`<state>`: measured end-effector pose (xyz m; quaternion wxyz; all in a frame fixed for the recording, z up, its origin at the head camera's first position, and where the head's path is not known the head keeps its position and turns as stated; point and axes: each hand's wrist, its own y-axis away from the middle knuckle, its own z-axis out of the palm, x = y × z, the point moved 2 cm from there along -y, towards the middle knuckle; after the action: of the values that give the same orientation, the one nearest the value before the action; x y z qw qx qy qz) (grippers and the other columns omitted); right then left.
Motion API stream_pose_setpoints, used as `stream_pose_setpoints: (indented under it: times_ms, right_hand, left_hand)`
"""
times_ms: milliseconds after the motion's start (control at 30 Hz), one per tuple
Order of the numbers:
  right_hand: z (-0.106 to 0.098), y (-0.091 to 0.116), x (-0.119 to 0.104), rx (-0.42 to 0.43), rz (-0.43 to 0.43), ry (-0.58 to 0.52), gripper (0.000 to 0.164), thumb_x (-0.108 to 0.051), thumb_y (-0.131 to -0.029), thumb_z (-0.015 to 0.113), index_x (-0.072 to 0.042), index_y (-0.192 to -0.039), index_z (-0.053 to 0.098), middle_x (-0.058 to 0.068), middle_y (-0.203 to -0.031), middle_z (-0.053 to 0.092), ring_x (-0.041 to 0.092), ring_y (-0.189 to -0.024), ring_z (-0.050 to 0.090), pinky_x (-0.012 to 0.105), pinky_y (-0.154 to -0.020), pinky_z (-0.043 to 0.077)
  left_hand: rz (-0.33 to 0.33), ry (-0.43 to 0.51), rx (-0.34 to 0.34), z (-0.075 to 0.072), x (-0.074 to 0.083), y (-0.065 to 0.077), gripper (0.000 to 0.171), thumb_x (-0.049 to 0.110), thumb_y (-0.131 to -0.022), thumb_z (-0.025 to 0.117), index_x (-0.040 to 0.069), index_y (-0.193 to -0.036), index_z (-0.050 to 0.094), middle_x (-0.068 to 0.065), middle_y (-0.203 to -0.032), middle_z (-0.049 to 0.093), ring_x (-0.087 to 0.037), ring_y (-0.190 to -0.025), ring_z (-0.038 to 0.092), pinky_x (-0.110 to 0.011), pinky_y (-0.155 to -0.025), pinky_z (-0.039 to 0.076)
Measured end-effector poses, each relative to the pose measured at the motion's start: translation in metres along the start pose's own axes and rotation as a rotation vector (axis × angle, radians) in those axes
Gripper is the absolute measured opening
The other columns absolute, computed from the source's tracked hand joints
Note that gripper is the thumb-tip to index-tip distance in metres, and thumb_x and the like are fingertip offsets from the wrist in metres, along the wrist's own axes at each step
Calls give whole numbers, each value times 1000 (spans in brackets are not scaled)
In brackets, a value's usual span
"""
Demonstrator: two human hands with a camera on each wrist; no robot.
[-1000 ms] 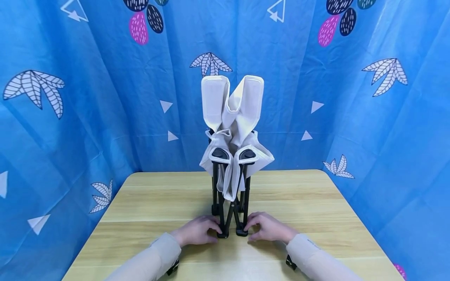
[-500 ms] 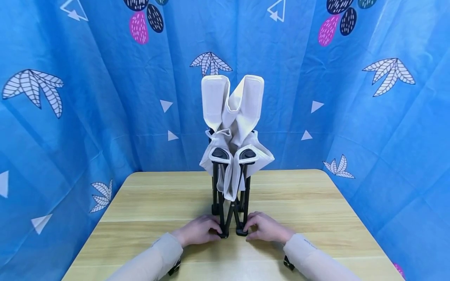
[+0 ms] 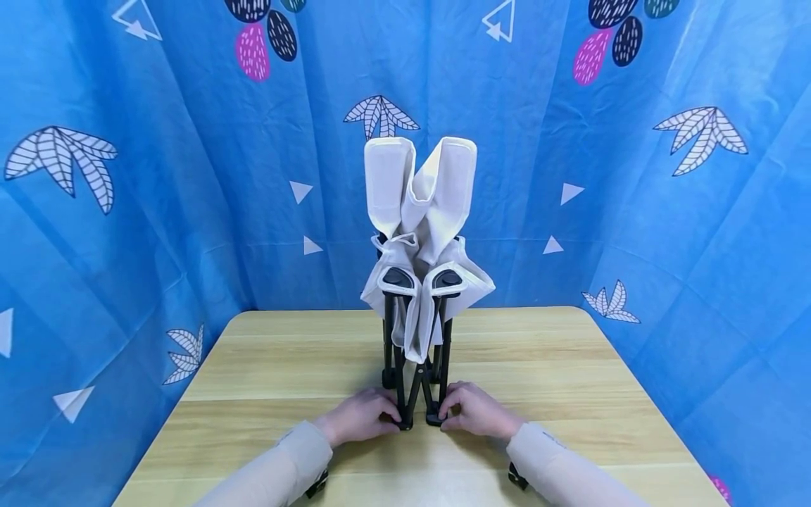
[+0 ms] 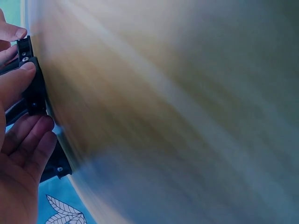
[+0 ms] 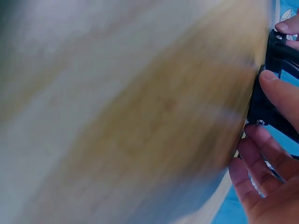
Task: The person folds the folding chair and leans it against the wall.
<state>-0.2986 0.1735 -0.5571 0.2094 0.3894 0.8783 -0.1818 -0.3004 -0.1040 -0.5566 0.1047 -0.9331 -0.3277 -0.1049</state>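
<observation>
A folded folding chair with white fabric and black legs stands upright near the middle of the table in the head view. Down at its front left foot, my left hand pinches it, thumb on the near face and fingers behind. The front right foot is likewise between the thumb and fingers of my right hand. Both wrist views show thumb and fingertips on the black feet. The two front feet stand close together with a small gap. Fabric bunches over the upper frame and hides part of it.
A light wooden table lies beneath the chair and both forearms. Blue patterned curtains hang behind the table and along both sides.
My right hand has shifted slightly left, closer against the front right foot. My left hand has moved a touch to the right. The chair stands as before.
</observation>
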Motion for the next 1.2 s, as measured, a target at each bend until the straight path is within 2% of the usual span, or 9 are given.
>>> stream_pose_setpoints:
  times_ms: [100,267,300,400,533,633,800,967,1200]
  right_hand:
    - [0,-2,-1,-3,8,5,15,-15,-83,93,-19,-95,85,-13,-95,80,17,-105,73,55,-109,54]
    - [1,-3,-2,2,23,9,14,-14,-83,93,-20,-91,83,-14,-95,80,38,-125,71,64,-117,47]
    - [2,-3,-2,5,19,6,14,-13,-83,93,-19,-91,83,-13,-94,80,38,-123,72,64,-116,49]
    - [2,-2,-2,10,14,-13,13,-13,-83,93,-18,-90,83,-12,-92,78,22,-108,73,48,-106,57]
    - [2,-3,-3,21,7,-43,12,-11,-84,92,-16,-90,83,-9,-93,75,5,-90,64,32,-91,55]
    - [1,-3,-4,36,10,-50,11,-10,-85,91,-16,-90,83,-8,-94,76,7,-91,65,35,-93,56]
    - [1,-2,-4,50,14,-63,10,-8,-86,90,-15,-89,83,-6,-94,74,9,-89,65,32,-88,55]
    - [2,-4,-2,79,27,-58,11,-5,-84,90,-12,-87,82,-4,-90,72,6,-84,62,26,-81,54]
    - [3,-7,-1,116,45,-28,12,-2,-82,91,-10,-84,82,-1,-87,71,4,-80,60,23,-74,53]
  left_hand:
    - [8,-16,4,1,1,-2,11,31,-96,84,24,-104,86,1,-117,79,-20,-115,72,-37,-105,58]
    - [-23,-28,3,5,0,-5,11,31,-95,84,24,-103,86,4,-115,79,-17,-113,72,-35,-105,57]
    - [-24,-28,6,5,0,-5,11,31,-95,85,24,-103,86,4,-114,79,-17,-113,72,-35,-105,57]
    - [-31,-19,13,5,1,-5,10,29,-95,85,23,-103,86,4,-113,80,-17,-111,72,-36,-104,58]
    - [-40,5,34,3,1,-6,9,26,-95,85,22,-103,86,2,-115,80,-18,-111,73,-36,-103,58]
    - [-38,8,54,3,0,-8,9,24,-95,84,21,-103,86,0,-117,81,-21,-113,74,-39,-105,58]
    - [-29,3,77,8,0,-11,6,21,-94,85,21,-100,86,3,-110,82,-20,-110,74,-41,-104,57]
    - [-68,11,90,10,-1,-14,5,22,-94,85,23,-99,86,6,-108,82,-18,-106,74,-41,-101,58]
    - [-94,5,100,10,0,-18,5,20,-94,84,21,-98,85,3,-108,81,-23,-107,73,-42,-100,59]
